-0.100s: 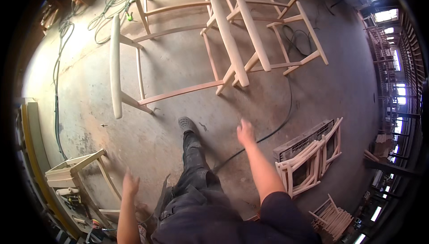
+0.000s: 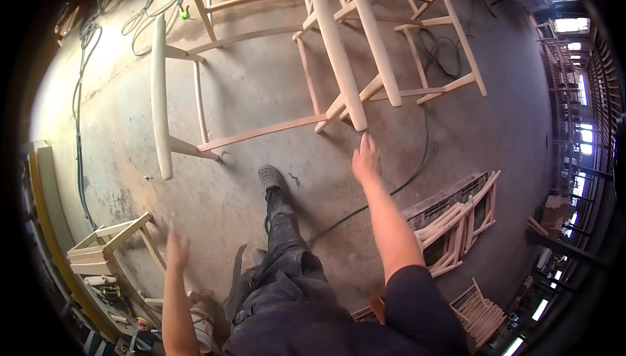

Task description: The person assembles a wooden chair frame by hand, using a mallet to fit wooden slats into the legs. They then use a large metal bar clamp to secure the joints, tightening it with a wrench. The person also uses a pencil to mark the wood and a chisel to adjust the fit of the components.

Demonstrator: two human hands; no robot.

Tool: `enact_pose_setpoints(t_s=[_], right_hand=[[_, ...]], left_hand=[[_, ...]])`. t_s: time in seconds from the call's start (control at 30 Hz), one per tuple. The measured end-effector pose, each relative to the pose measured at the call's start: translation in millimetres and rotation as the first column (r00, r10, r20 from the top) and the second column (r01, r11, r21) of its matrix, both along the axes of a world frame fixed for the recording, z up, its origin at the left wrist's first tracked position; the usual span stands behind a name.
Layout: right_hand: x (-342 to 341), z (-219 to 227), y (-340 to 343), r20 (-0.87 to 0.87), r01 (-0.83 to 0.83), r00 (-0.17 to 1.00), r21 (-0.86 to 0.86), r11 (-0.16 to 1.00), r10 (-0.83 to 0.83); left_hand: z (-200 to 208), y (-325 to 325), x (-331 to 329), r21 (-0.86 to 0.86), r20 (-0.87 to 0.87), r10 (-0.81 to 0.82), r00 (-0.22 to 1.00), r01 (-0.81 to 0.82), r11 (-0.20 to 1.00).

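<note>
Near end of pale armrest, right hand; beside left hand, floor.

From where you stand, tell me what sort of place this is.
Probably a woodworking or furniture workshop: unfinished-looking wooden chair frames stand on a stained floor, slender wooden parts are piled at lower right, and dark hoses or cables run along the left.

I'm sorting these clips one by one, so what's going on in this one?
A person is on a floor among bare wooden chair frames. Both hands look empty. The right hand is out in front, near the end of a pale wooden rail, contact unclear; the left hand, blurred, is nearest a smaller wooden frame.
</note>
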State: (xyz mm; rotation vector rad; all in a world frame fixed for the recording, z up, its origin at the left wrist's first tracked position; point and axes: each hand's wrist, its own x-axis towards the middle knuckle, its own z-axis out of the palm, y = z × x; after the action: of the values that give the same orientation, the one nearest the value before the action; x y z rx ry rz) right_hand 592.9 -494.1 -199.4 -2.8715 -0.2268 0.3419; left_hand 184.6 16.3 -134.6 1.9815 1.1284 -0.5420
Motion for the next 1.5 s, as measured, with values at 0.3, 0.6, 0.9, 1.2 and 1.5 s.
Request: enact_pose_setpoints(t_s=[0.3,0.6,0.9,1.2,1.5], right_hand=[[131.2,-21.2,36.3,-0.126,-0.035,0.992,-0.358,0.933,-0.011],[116.8,-44.1,5.5,-0.043,-0.208,0.978,-0.33,0.921,0.205],[71.8,-66.5,140.8,-0.832,-0.636,0.501,-0.168,0.753,0.238],[-411.5,-40.2,264.2,-0.398,-0.87,-0.468,0.366,-0.331,0.789],[-501.7,-48.8,359.7,-0.519,-0.519,-0.705,-0.086,-0.85,0.483]], left_hand=[[-22.4,-20.9,1.0,-0.128,-0.214,0.108,0.971,-0.137,0.982],[50.1,-151.9,-88.3,0.007,-0.255,0.307,0.917,-0.315,0.949],[50.1,-408.0,-261.5,0.046,-0.033,0.947,0.32,-0.946,0.322],[-47.6,-708.7,-394.3,-0.14,0.126,0.908,-0.399,-0.913,-0.382],[-35.0,-708.9,-384.0,-0.4,0.051,0.509,-0.859,-0.485,-0.778]])
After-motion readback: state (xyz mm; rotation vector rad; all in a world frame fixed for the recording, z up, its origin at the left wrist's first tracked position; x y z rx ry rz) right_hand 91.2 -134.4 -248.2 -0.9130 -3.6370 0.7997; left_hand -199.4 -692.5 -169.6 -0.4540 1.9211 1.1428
